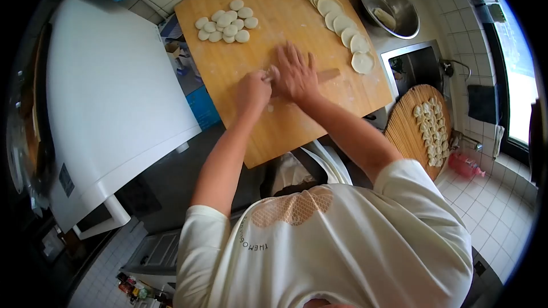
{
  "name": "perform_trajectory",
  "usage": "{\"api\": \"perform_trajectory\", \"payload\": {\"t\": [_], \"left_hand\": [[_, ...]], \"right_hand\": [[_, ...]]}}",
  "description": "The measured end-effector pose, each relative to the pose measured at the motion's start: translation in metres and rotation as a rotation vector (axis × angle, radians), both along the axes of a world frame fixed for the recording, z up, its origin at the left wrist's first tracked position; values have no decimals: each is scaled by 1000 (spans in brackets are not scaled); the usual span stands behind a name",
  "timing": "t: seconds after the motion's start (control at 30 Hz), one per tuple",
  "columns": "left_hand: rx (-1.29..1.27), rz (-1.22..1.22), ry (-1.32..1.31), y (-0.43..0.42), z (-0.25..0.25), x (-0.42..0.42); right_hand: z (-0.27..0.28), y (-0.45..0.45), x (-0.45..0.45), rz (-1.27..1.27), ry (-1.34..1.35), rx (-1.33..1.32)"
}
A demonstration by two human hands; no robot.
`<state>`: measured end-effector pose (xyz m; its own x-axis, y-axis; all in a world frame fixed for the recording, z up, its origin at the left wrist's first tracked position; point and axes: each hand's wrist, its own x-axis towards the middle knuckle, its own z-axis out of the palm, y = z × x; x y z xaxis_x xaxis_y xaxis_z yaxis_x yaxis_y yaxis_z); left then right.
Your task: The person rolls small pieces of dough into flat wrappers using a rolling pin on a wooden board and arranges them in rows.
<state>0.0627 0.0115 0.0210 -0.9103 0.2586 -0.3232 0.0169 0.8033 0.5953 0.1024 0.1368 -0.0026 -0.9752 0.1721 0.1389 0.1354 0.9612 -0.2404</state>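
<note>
white shirt point(354, 239) is nearest; beyond, right hand point(295, 80) lies spread over rolling pin point(329, 75). left hand point(254, 89) curls, its hold i cannot tell. ahead-left of hands, dough pieces point(224, 21) look unflattened; ahead-right, thin rounds point(344, 23) look done.

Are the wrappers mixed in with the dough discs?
No, the wrappers overlap in a row at the right of the board, while the discs cluster at upper left.

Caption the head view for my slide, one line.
Right hand over a rolling pin, left hand alongside, dough pieces and flat dough rounds on the wooden board.
</note>
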Motion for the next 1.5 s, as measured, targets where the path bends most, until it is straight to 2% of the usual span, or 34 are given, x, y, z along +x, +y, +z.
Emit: {"api": "perform_trajectory", "payload": {"t": [0.13, 0.2, 0.23, 0.27, 0.3, 0.4, 0.47, 0.53, 0.57, 0.73, 0.8, 0.83, 0.9, 0.93, 0.97, 1.03, 1.1, 1.2, 1.27, 1.33, 1.4, 1.47, 1.5], "left_hand": [[-16, -54, 17, 4, -2, -29], [-7, -52, 42, -4, -8, -24], [166, 84, 7, -11, -20, -20], [339, 222, -34, -16, -26, -14], [384, 359, -111, -19, -20, -7], [489, 349, -153, -29, -34, 14], [475, 273, -68, -27, -38, 11], [72, 26, 73, -16, -5, 2], [19, 37, 36, -11, -10, -7], [-11, -56, 74, -11, -10, -32], [109, 75, -10, -18, -10, -26], [111, 80, -9, -23, -14, -19], [418, 367, -97, -34, -24, -3], [414, 370, -103, -38, -31, 3], [437, 338, -83, -38, -37, 8], [463, 298, -60, -30, -32, 8], [7, -6, 139, -18, -8, 1], [-67, -58, 54, -14, -5, -14], [-52, -66, 61, -3, 7, -20], [-40, -71, 55, 12, 12, -29], [43, -95, 112, 44, 15, -61], [204, -44, 148, 74, 39, -89], [209, -46, 159, 85, 29, -112]], "right_hand": [[2, 5, -31, -50, 81, -4], [11, 1, -1, 5, -41, -32], [-1, -2, 27, 34, 7, 11], [1, -6, 54, 43, -87, -9], [-1, -9, 82, 46, -81, -74], [4, -14, 102, 41, -53, -70], [-3, -10, 64, 37, -68, -71], [1, -8, 14, 16, -59, 2], [-1, -6, -8, -9, 5, -9], [0, -4, -31, -71, 93, -81], [4, -8, 18, 30, -53, -32], [3, -11, 51, 43, -53, -61], [4, -17, 87, 65, -61, -95], [4, -19, 95, 64, -46, -95], [5, -19, 99, 59, -28, -93], [4, -15, 52, 42, -13, -53], [2, -14, 18, 26, 11, -15], [0, -8, 8, -31, 93, 10], [-7, -6, 61, 122, 44, -93], [-2, -10, 96, 121, 11, -94], [-1, -8, 103, 138, 2, -94], [1, -5, 102, 155, 7, -88], [1, -5, 102, 162, -4, -100]]}}
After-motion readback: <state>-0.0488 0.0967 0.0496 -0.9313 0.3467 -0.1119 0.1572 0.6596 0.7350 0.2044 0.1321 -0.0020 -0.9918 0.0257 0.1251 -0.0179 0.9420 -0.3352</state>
